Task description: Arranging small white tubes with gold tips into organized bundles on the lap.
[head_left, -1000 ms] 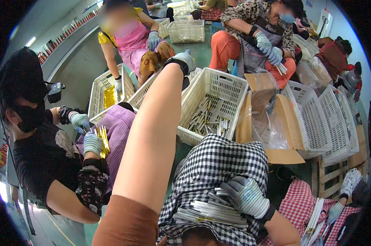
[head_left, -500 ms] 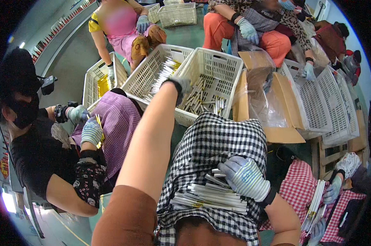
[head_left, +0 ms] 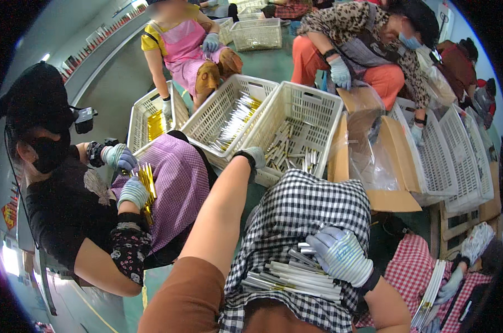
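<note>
My left hand point(head_left: 256, 156), in a grey glove, reaches forward to the near left side of a white plastic crate point(head_left: 324, 111). Its fingers are mostly turned away, so I cannot see what they hold. Inside that crate lie loose slim white-and-silver tubes point(head_left: 283, 141). On my lap, over a black-and-white checked apron point(head_left: 312, 200), rests a pile of slim white tubes point(head_left: 304, 277). My right hand point(head_left: 343, 255), in a striped glove, is closed around a few silver-and-white tubes point(head_left: 305, 249) above the pile.
Left of my crate stands another crate point(head_left: 207, 119) of silver and gold tubes. A co-worker point(head_left: 51, 194) at my left handles gold tubes. An opened cardboard box point(head_left: 398, 155) with plastic lining and white crates point(head_left: 429, 144) stand to the right. More co-workers sit opposite and at lower right.
The view has shifted, so the scene sits lower and further right. My left hand has drawn back from over the crates toward the near crate edge. My right hand stays over the tubes.
</note>
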